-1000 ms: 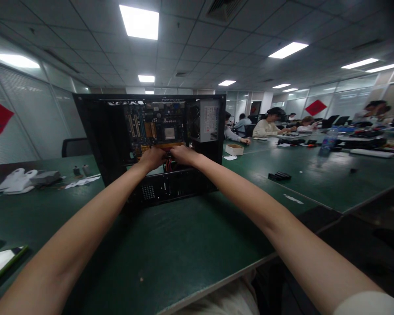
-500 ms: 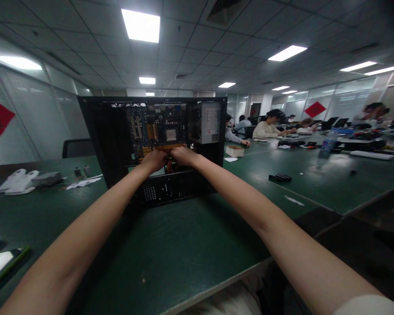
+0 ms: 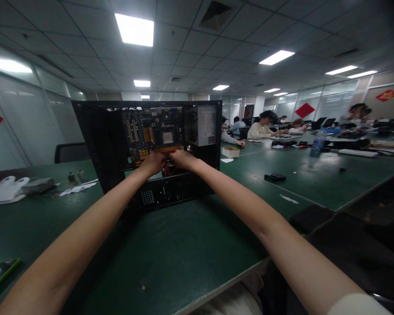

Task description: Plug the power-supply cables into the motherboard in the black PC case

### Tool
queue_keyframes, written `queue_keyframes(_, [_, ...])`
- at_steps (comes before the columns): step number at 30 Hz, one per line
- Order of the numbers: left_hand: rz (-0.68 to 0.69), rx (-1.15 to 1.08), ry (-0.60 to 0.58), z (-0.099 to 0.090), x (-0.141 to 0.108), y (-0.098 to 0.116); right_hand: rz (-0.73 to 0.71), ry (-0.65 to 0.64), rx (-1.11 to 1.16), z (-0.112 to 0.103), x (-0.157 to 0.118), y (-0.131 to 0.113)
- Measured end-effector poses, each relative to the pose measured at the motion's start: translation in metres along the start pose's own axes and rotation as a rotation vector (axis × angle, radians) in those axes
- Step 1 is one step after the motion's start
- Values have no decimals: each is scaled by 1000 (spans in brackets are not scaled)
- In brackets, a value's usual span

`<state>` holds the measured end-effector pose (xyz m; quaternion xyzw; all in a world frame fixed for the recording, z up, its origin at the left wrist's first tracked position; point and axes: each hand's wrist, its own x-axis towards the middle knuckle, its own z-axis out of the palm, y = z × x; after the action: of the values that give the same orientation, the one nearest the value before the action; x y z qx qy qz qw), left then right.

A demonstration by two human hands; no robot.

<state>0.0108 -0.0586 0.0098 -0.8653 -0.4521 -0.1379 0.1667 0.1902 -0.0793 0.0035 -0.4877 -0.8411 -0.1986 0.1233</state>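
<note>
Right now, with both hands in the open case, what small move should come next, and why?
Perhaps draw the left hand slightly aside for a clearer look: it and the right hand nearly meet by the orange slots low on the motherboard, hiding what they touch, with reddish cables just below.

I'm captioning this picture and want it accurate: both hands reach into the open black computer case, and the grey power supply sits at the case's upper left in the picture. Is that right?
Not quite: the head view shows the grey power supply at the upper right. Both hands, left hand and right hand, do reach into the open black computer case.
</note>
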Motion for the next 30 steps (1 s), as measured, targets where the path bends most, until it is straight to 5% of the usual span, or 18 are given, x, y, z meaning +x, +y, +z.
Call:
queue_keyframes(16, [-16, -29, -18, 0, -1, 4, 133, -41, 37, -1, -8, 4])
queue_keyframes(30, [2, 8, -2, 3, 1, 5, 109, -56, -8, 5, -2, 6])
